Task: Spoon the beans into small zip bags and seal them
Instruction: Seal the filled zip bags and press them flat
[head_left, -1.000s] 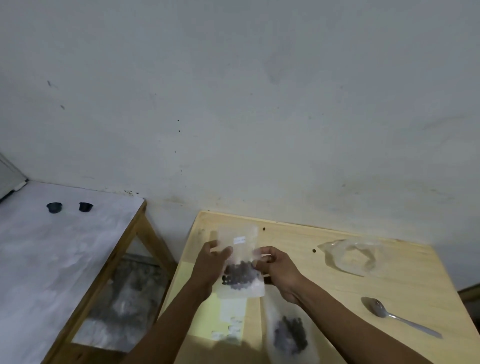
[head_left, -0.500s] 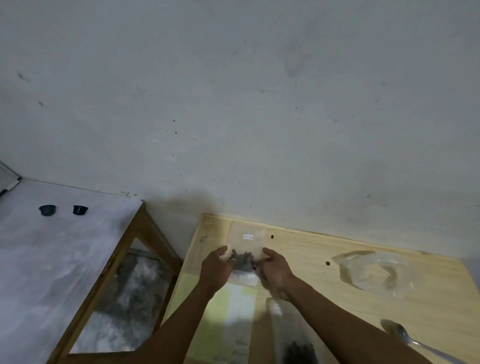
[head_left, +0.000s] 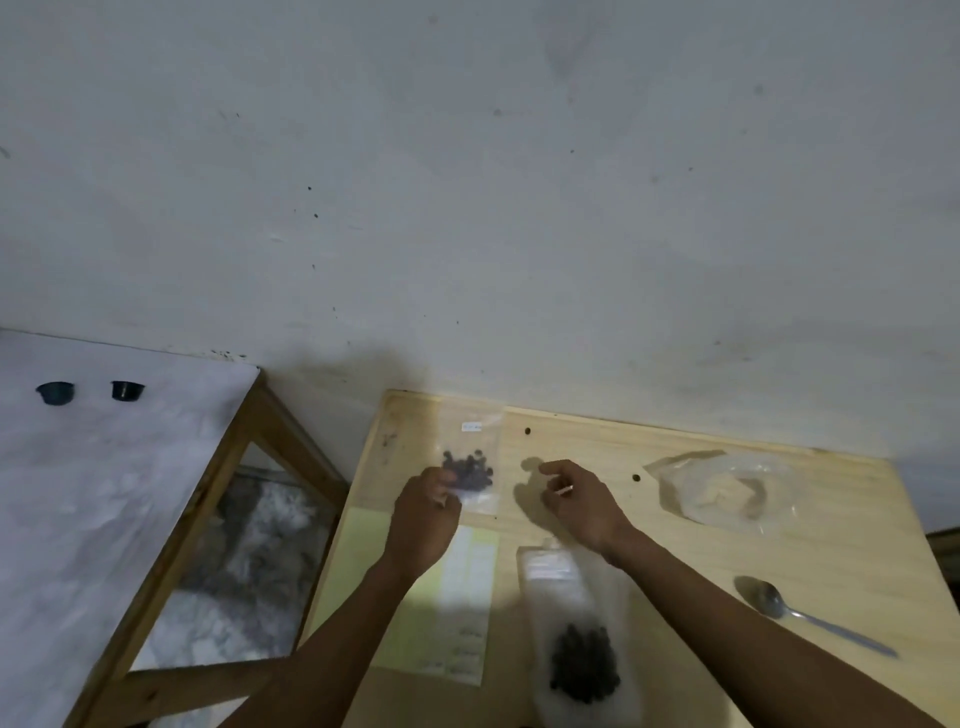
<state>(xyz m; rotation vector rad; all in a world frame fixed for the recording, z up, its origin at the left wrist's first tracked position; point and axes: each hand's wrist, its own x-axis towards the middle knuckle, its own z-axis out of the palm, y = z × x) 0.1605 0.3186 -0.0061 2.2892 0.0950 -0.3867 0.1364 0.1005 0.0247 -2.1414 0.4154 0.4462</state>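
Beans (head_left: 469, 470) are sitting dark inside a small zip bag (head_left: 470, 457) that is lying flat near the far left corner of my table (head_left: 597, 457). My left hand (head_left: 425, 512) is touching the bag's near left edge, fingers curled against it; whether they are pinching it I cannot tell. My right hand (head_left: 574, 501) is hovering just right of the bag, fingers loosely curled and holding nothing. A bigger bag of beans (head_left: 582, 654) is lying nearer me, a spoon (head_left: 802, 613) at the right, a crumpled clear bag (head_left: 727, 491) beyond it.
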